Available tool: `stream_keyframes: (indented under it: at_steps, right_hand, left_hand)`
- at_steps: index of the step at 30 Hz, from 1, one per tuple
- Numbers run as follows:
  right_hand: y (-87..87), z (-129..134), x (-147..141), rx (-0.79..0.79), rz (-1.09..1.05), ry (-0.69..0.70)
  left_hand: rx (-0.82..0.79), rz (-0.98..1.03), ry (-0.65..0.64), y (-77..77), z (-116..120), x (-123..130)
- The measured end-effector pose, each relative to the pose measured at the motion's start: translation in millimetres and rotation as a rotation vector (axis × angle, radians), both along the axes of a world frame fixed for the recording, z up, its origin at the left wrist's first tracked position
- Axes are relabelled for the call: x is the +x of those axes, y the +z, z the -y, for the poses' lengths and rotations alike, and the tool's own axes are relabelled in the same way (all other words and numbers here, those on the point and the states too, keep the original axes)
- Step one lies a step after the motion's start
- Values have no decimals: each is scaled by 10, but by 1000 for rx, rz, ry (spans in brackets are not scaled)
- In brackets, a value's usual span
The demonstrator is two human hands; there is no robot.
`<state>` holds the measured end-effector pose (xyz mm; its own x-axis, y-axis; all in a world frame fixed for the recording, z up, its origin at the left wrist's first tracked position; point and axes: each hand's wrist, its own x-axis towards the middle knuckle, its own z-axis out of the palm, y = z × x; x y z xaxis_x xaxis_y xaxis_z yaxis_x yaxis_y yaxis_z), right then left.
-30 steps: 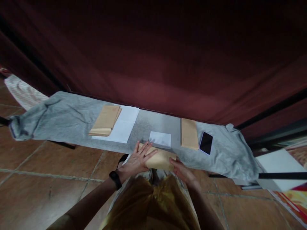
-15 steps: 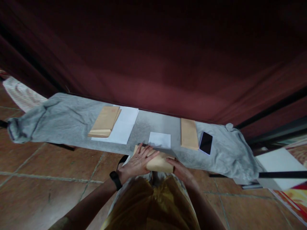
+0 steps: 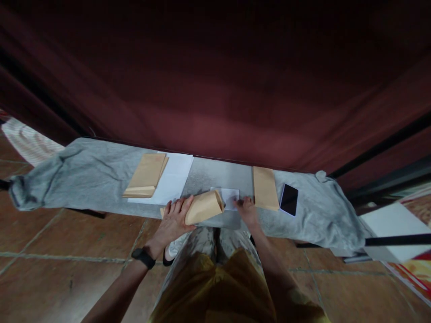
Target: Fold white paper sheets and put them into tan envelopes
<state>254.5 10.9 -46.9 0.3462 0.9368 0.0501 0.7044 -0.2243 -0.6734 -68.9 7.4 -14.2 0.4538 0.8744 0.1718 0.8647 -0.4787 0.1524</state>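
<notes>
My left hand [image 3: 175, 222], with a dark watch on the wrist, grips a brown paper envelope [image 3: 204, 208] at its left part. The envelope bulges, and its mouth gapes toward the right. Beside that mouth lies a small white sheet of paper [image 3: 230, 198] on the grey cloth, partly behind the envelope. My right hand [image 3: 248, 213] reaches over the sheet's right edge with thumb and fingers apart; whether the fingertips press on the paper is too blurred to tell.
Left on the grey-covered bench [image 3: 97, 175] several brown envelopes [image 3: 146, 172] overlap larger white paper [image 3: 180, 172]. To the right are another brown envelope stack [image 3: 265, 188] and a phone [image 3: 288, 200]. A dark red curtain [image 3: 215, 125] hangs behind. A black bar [image 3: 397, 240] juts in at right.
My left hand has moved left with the envelope, which now bulges with its mouth open. My right hand has let go of the envelope and moved up to the small white sheet.
</notes>
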Motion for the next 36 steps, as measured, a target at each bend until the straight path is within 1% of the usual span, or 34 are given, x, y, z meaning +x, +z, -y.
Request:
stream_keyframes:
  at_steps: [2,5,8,12,14,18,19,22,24,27,29,32,36]
  right_hand:
    - [-12,-64,-104,-44,65,-52]
    - [17,-128,-242,-172,184,-112]
    - [66,-183,-283,-272,147,-131]
    - [68,-202,-245,-285,89,-140]
    - [36,-182,-220,-236,19,-137]
    - [-17,-132,-160,28,-405,-153]
    - [-14,-121,-140,73,-483,-156]
    - [34,-80,-81,132,-557,-164]
    - [79,-37,-58,200,-628,-163]
    - [108,49,-62,262,-751,-111]
    - [90,106,-73,244,-760,-67]
    - [33,163,-48,196,-664,-20]
    - [-19,171,71,103,-566,61]
  left_hand:
    - [-3,-5,39,-30,10,-23]
    - [-2,-19,75,-71,26,-59]
    - [-1,-15,91,-113,44,-114]
    - [-6,-15,105,-125,76,-167]
    - [-20,-17,111,-94,94,-164]
    - [-45,-19,114,-16,120,-130]
    - [-47,-21,116,-6,121,-122]
    - [-54,-26,120,-3,110,-111]
    - [-61,-25,115,-12,95,-106]
    - [-70,-20,105,-26,69,-93]
    - [-77,-17,96,-35,55,-83]
    - [-91,-16,100,-56,38,-78]
    - [-128,-19,117,-87,21,-84]
